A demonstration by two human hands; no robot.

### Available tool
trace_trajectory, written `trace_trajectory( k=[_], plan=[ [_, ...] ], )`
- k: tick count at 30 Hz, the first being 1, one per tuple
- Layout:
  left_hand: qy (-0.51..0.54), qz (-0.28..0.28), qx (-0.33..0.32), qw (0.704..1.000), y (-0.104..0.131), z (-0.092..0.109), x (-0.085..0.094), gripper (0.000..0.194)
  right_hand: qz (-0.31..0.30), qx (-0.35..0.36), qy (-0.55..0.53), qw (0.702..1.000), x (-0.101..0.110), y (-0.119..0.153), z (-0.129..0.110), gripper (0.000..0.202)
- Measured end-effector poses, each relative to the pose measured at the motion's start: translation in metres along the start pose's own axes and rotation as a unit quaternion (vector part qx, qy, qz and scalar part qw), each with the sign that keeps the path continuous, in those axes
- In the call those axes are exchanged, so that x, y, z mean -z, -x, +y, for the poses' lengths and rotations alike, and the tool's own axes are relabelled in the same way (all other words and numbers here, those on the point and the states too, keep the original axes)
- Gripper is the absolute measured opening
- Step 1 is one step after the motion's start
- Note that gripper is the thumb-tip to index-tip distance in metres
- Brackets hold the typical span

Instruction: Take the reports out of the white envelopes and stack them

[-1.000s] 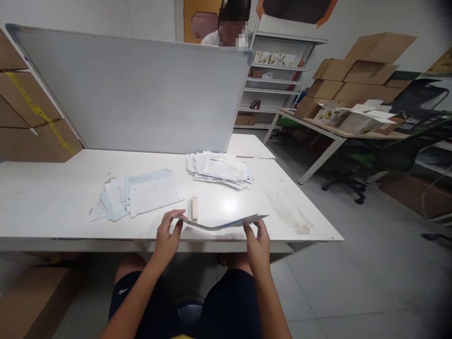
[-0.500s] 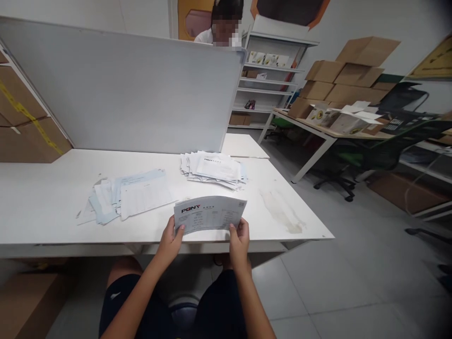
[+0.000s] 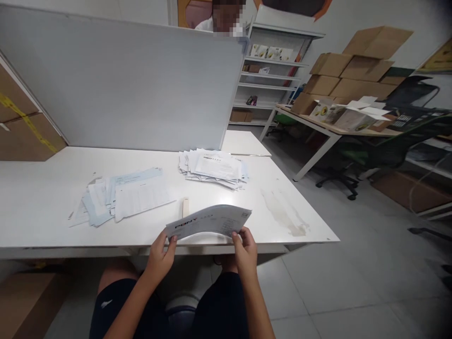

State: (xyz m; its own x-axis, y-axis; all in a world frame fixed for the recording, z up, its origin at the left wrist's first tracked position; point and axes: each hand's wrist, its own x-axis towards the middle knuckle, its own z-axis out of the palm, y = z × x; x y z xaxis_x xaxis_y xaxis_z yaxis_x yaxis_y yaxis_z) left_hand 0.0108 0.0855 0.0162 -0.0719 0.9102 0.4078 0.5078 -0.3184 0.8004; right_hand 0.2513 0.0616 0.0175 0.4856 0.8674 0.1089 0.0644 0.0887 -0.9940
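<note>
A white printed paper [image 3: 212,220] with "PONY" lettering is held by both sides above the front edge of the table. My left hand [image 3: 161,254] pinches its lower left corner, thumb in front. At the right edge, my right hand [image 3: 245,247] grips the paper between thumb and fingers. The sheet bows upward in the middle, and its layers cannot be told apart. Just behind it lies a small beige oblong object [image 3: 185,206], partly hidden by the paper. A thick pile of similar papers [image 3: 217,167] is farther back; looser white and bluish papers [image 3: 141,195] lie to the left.
A whitish partition panel [image 3: 141,84] stands along the back of the white table [image 3: 28,202]. Cardboard boxes [image 3: 28,136] are at the left. Beyond the panel is another person [image 3: 205,24]. Stacked cartons [image 3: 367,66] and an office chair [image 3: 374,150] are at the right.
The paper has tilted flatter and bent more, with its left side lower. My hands have moved slightly apart. The small beige object behind it has come into view.
</note>
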Motion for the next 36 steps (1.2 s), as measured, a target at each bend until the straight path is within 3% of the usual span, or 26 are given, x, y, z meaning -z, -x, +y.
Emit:
trace_trajectory(
  k=[5, 18, 27, 36],
  plan=[
    [-0.036, 0.016, -0.033, 0.999, -0.003, 0.007, 0.002, 0.024, 0.012, 0.003, 0.028, 1.0, 0.003, 0.004, 0.008, 0.024],
    [-0.026, 0.053, -0.069, 0.996, 0.007, 0.007, 0.011, 0.024, 0.024, -0.006, -0.018, 1.0, 0.007, 0.019, -0.003, 0.026],
    [-0.015, 0.069, -0.028, 0.997, 0.018, -0.01, 0.013, 0.027, -0.003, 0.001, -0.01, 1.0, 0.009, 0.027, -0.008, 0.028],
    [-0.018, 0.084, -0.015, 0.996, 0.015, -0.001, 0.016, 0.03, -0.014, 0.016, -0.01, 1.0, 0.007, 0.027, 0.001, 0.025]
  ],
)
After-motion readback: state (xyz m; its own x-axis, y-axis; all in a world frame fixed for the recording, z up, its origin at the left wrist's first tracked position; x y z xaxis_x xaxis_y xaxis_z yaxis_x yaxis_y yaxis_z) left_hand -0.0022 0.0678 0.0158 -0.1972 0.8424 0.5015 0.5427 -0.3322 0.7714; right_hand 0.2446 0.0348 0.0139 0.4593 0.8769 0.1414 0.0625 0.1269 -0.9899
